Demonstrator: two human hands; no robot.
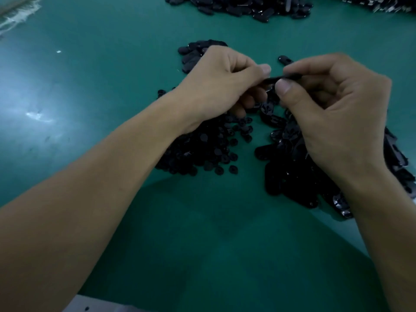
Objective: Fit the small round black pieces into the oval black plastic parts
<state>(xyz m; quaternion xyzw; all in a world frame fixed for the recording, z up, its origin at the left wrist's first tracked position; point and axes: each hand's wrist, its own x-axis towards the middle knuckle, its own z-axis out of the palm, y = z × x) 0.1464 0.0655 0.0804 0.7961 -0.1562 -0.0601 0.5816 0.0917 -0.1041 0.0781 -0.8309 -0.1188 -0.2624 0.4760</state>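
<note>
On the green worktop [90, 109], oval parts [292, 176] heap toward its right edge beside small round pieces [202, 149], and above them the left hand [220, 86] and right hand [333, 104] each have their grip pinching one end of one oval part [273, 79].

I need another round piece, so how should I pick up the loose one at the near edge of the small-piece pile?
Probably pinch the loose round piece across its rim, coming from above on its near right side: it lies flat on the green mat, bare there, while the pile crowds its far left.
</note>
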